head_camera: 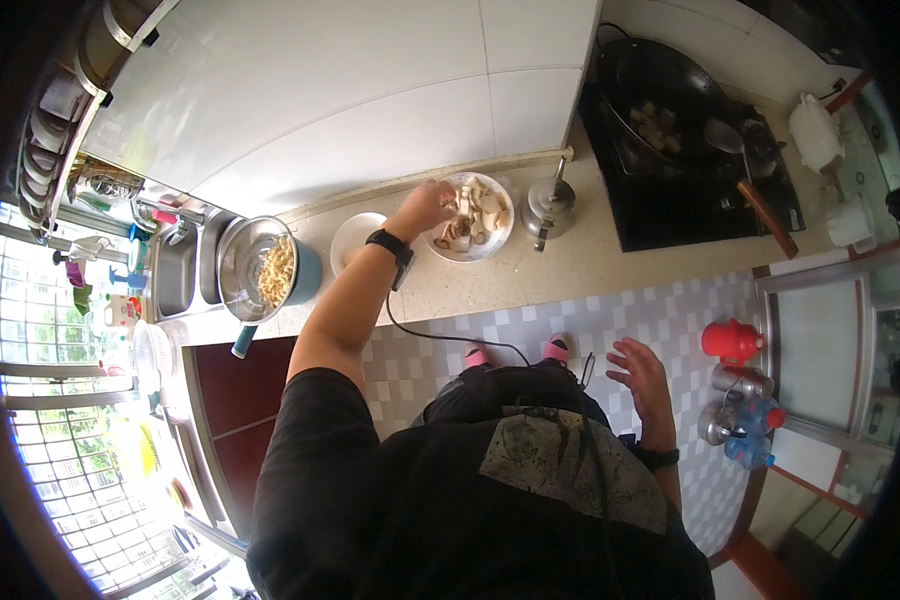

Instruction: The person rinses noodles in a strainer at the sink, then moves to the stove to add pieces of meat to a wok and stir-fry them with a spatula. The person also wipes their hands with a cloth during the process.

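My left hand (429, 206) reaches over the left rim of a white plate (471, 256) of sliced mushrooms (482, 210); its fingertips are at the pieces, and whether they grip one cannot be told. A white bowl (356, 229) stands left of the plate, partly behind my wrist. My right hand (639, 369) hangs over the floor at my right side, fingers spread, holding nothing. Right of the plate stands a small metal pot with a lid (549, 204). A black wok (664, 82) on the cooktop holds pale chunks of food (655, 127).
A metal strainer with a teal handle (244, 340) holds pale yellow food over a blue pot (307, 270) beside the sink (176, 277). A spatula with a wooden handle (766, 217) crosses the cooktop (690, 217). A red kettle (731, 340) and water bottles (754, 431) stand on the floor.
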A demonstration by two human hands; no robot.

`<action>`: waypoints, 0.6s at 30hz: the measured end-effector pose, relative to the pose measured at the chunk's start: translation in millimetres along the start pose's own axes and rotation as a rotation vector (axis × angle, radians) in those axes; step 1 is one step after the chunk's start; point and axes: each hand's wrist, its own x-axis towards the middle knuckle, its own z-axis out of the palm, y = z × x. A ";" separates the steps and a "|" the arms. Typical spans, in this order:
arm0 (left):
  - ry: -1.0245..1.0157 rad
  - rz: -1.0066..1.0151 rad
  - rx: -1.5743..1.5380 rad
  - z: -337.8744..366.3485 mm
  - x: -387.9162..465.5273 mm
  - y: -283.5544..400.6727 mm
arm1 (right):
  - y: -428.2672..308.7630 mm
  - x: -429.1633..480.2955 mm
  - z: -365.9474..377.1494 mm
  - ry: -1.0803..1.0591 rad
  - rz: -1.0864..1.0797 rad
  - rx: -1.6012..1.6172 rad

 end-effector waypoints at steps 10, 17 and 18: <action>0.114 -0.047 0.091 -21.3 -14.8 93.3 | -16.2 7.0 -2.4 -0.037 -0.058 -0.049; 0.144 0.120 0.188 3.9 6.1 89.5 | -16.1 4.4 -12.4 -0.015 -0.014 -0.014; 0.031 0.079 0.234 9.8 9.4 91.1 | -16.0 4.6 -13.9 -0.029 -0.023 -0.001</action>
